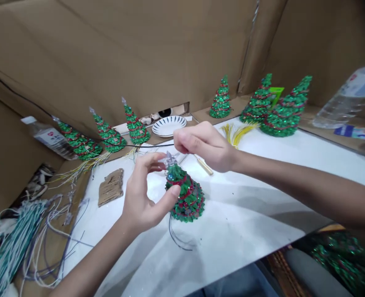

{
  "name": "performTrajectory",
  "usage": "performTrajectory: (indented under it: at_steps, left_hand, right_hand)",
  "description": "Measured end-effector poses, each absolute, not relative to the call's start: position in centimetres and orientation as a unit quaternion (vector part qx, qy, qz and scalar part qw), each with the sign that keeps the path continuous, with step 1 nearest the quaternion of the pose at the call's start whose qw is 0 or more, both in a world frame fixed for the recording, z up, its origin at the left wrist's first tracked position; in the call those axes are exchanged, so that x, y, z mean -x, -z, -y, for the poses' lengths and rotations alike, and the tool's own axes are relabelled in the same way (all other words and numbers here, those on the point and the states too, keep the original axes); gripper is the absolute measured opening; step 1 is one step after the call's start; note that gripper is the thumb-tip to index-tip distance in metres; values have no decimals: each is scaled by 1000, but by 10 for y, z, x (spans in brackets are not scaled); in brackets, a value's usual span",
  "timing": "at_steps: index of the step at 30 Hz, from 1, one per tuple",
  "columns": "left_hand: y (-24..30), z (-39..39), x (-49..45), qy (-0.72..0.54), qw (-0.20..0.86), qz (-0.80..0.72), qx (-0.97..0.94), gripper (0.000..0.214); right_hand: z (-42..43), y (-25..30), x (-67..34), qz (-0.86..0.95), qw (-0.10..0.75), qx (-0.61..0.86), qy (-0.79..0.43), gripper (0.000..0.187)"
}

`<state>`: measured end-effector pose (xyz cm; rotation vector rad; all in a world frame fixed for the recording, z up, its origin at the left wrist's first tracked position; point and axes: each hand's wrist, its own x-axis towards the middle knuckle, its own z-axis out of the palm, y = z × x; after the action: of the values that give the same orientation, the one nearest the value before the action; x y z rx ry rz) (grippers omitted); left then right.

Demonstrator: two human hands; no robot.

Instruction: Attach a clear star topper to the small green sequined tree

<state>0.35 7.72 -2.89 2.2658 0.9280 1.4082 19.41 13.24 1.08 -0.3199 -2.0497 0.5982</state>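
Half-spread left grip [143,200] around green tree [189,196]

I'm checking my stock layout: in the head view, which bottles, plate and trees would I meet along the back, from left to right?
White-capped bottle → leftmost tree → second tree → third tree → striped plate → fourth tree → fifth tree → rightmost tree → tilted bottle.

Counted seven trees [190,200] on bench [238,231]: one near middle, three toward far left corner, three toward far right. Bottles [349,97] numbered two, near opposite side edges. Plate [169,126], one, sat near far edge. Cardboard scrap [110,189]: one.
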Motion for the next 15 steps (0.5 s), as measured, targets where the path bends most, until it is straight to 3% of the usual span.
performTrajectory:
  at_steps: [8, 15]
  left_hand:
    - [23, -72, -15, -511, -25, -346, -786, 57]
    - [17, -68, -20, -462, -154, -398, -777, 47]
  right_hand:
    - [-124, -14, -196, 871, 444, 128, -166, 39]
    - [-125, -14, -195, 901, 399, 147, -83, 47]
